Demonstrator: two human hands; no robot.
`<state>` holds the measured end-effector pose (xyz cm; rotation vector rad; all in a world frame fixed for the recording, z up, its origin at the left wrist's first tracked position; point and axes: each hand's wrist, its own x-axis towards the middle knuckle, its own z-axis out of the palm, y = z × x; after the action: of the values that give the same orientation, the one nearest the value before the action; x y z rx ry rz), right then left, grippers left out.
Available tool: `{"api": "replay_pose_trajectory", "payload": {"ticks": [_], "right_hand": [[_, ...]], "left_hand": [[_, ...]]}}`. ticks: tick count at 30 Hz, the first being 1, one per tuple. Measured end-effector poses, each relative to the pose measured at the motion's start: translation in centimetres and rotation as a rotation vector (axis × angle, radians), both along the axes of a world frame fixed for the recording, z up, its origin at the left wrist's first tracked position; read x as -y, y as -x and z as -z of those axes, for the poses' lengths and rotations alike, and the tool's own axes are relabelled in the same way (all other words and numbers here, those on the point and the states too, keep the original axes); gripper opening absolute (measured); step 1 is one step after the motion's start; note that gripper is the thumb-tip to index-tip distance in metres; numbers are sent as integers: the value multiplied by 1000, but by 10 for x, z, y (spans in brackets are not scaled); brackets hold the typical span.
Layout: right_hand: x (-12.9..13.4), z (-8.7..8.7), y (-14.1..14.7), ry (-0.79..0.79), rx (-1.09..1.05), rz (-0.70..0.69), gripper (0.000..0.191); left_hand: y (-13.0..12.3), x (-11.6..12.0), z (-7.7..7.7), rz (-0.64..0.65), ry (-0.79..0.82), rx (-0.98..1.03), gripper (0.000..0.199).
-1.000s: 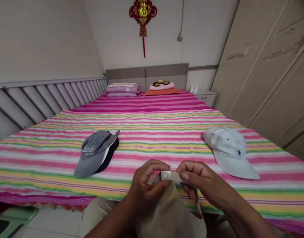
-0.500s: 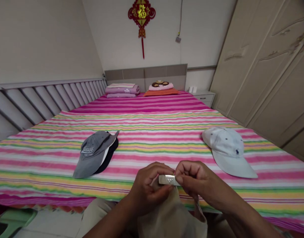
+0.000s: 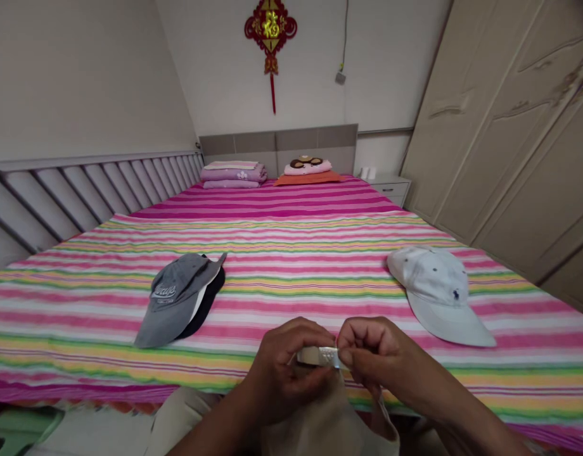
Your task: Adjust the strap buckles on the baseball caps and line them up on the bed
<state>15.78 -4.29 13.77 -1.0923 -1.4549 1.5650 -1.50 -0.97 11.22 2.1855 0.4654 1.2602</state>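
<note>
My left hand (image 3: 284,370) and my right hand (image 3: 372,354) meet low in the middle of the view. Both pinch the back strap (image 3: 320,357) of a beige cloth cap (image 3: 320,427), which has a flat metal buckle. The cap hangs below my hands over my lap, partly hidden by them. On the bed to the left, a grey baseball cap (image 3: 175,297) lies over a black cap (image 3: 208,297). A pale blue-white cap (image 3: 438,294) with a small dark logo lies to the right, out of reach of neither hand's fingers touching it.
The pink-striped bed (image 3: 291,285) fills the middle, with folded bedding and pillows at its far end. A slatted grey rail runs along the left, a beige wardrobe stands right, and my beige-trousered knee (image 3: 182,415) shows below the bed edge.
The buckle and strap sit lower and further left between my fingers. My hands have dropped slightly, and the whole scene has shifted a little in view.
</note>
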Motion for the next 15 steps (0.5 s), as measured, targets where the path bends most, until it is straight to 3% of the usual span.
{"api": "replay_pose_trajectory", "payload": {"ticks": [8, 15], "right_hand": [[6, 4, 4, -66, -9, -29, 16], [14, 5, 13, -259, 213, 148, 12]], "left_hand": [[4, 1, 5, -10, 237, 91, 25], [10, 3, 9, 112, 378, 154, 22]]}}
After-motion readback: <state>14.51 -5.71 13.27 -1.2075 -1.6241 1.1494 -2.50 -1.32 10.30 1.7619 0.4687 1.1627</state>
